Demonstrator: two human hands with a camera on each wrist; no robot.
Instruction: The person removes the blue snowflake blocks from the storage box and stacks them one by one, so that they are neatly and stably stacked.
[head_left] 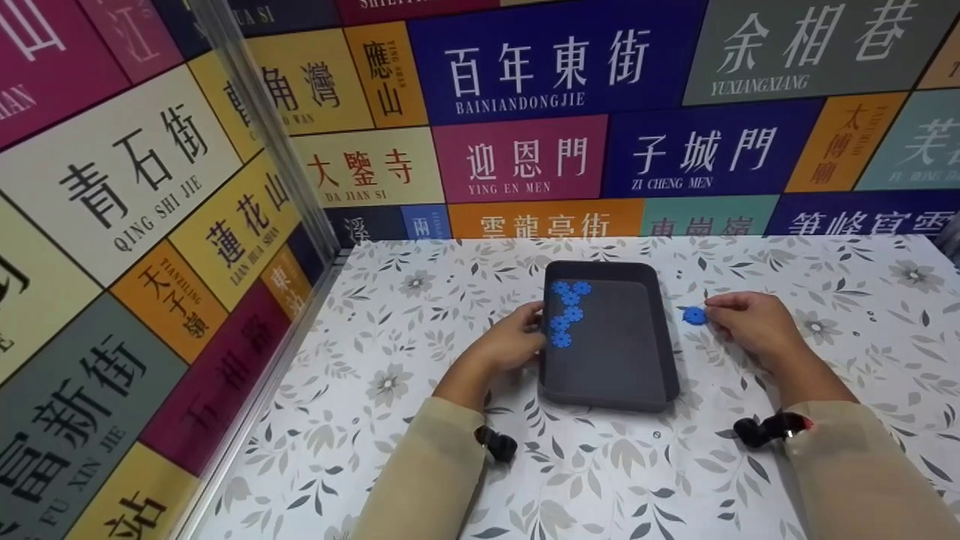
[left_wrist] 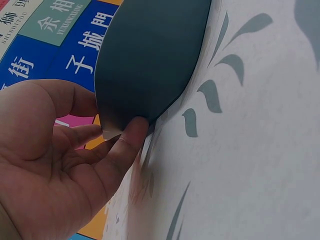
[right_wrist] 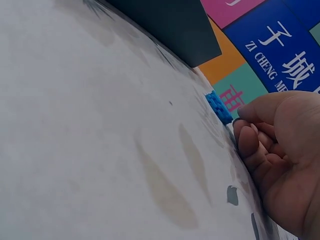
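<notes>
A dark grey rectangular tray (head_left: 611, 375) lies on the table. Along the left part of its floor are several small blue flower-shaped pieces (head_left: 571, 298). My left hand (head_left: 514, 341) grips the tray's left wall; in the left wrist view, fingers (left_wrist: 132, 137) lie against the wall's outer face near the bottom edge. To the right of the tray, my right hand (head_left: 754, 326) has its thumb and finger pinched together at the right edge of a blue piece (head_left: 694, 315). In the right wrist view this blue piece (right_wrist: 219, 107) looks layered and sits at the fingertips.
The table has a white cloth (head_left: 420, 450) with grey leaves and flowers. Behind it stands a wall of coloured panels (head_left: 517, 157) with Chinese lettering, and another panel wall (head_left: 150, 300) runs along the left. Dark wrist cameras (head_left: 757, 433) sit at both sleeve cuffs.
</notes>
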